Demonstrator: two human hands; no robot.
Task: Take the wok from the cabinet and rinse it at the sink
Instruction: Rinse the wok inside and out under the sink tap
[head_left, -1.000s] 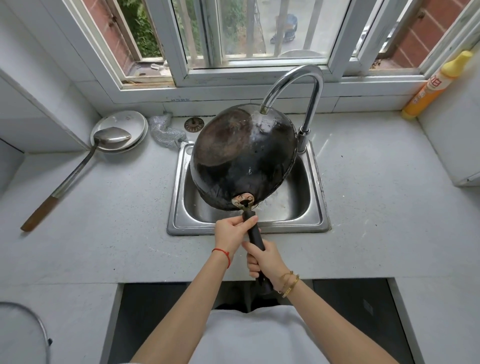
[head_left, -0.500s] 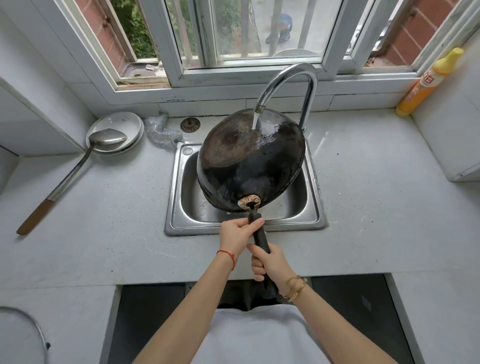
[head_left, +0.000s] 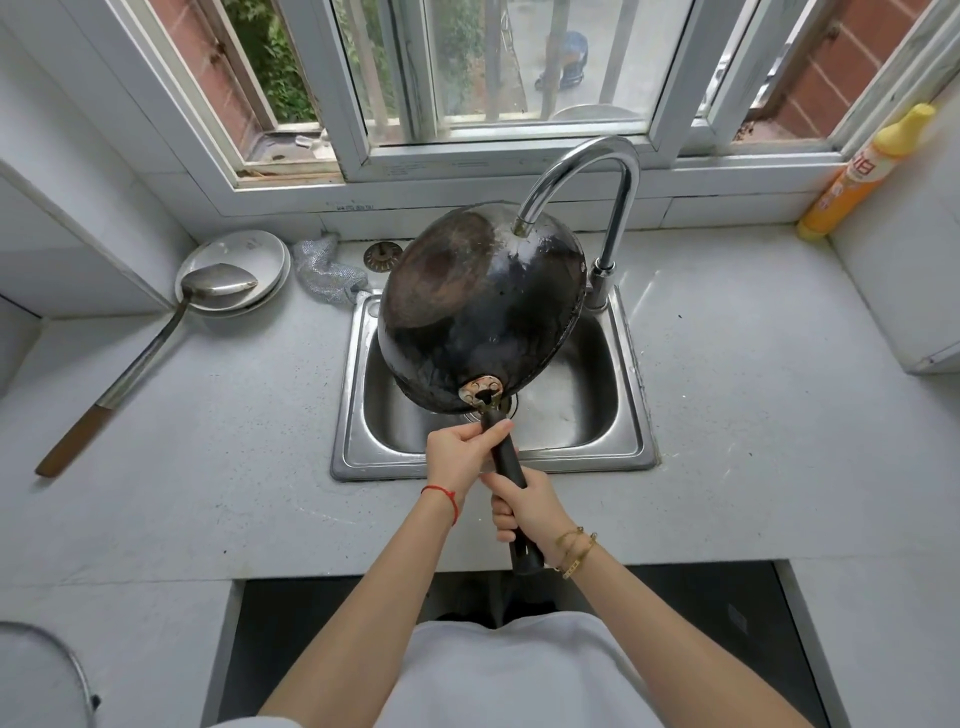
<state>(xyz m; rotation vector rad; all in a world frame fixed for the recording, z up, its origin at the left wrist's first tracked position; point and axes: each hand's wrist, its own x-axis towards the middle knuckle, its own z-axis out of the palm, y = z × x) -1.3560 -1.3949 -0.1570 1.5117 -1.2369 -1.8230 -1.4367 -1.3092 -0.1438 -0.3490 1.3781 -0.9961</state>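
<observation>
A black wok (head_left: 483, 306) hangs upside down and tilted over the steel sink (head_left: 621, 415), its wet underside facing me. The spout of the curved tap (head_left: 582, 171) sits right above the wok's upper right side. My left hand (head_left: 460, 457) grips the black handle close to the wok. My right hand (head_left: 524, 506) grips the same handle lower down, near its end. The wok's inside is hidden.
A metal spatula with a wooden grip (head_left: 140, 358) rests on white plates (head_left: 244, 265) at the back left. A steel scourer (head_left: 324, 270) and a sink strainer (head_left: 383, 254) lie behind the sink. A yellow detergent bottle (head_left: 862, 171) stands back right by the window.
The wok has turned slightly, and its rim now lies a little further right under the spout. Both hands keep their hold on the handle.
</observation>
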